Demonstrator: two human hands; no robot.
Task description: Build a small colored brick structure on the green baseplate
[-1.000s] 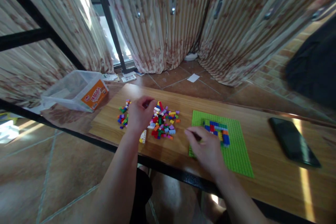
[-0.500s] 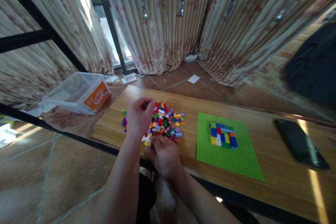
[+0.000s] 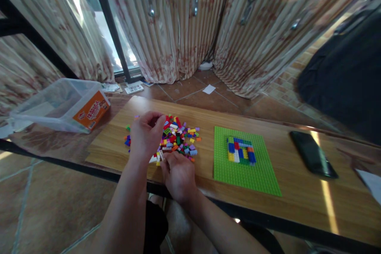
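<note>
A heap of small multicoloured toy bricks (image 3: 178, 139) lies on the wooden tabletop. Over the heap's left side is my left hand (image 3: 145, 135), its thumb and fingers curled together in a pinch; whatever is in it is hidden. My right hand (image 3: 180, 172) is low at the heap's near edge, fingers bent, with a white brick (image 3: 161, 155) at its fingertips, apparently pinched. To the right lies a green baseplate (image 3: 247, 180) bearing a roughly square build of coloured bricks (image 3: 241, 151), with blue, yellow, white, red, orange and green pieces.
A clear plastic box (image 3: 56, 115) with an orange label stands beyond the left end of the wooden tabletop (image 3: 193, 190). Right of the baseplate is a black phone (image 3: 312, 154), with white paper (image 3: 370, 182) at the right edge. Curtains (image 3: 172, 35) hang behind.
The camera view has turned a little right, so everything appears farther left. Both hands keep nearly the same places over the heap, and the build looks unchanged.
</note>
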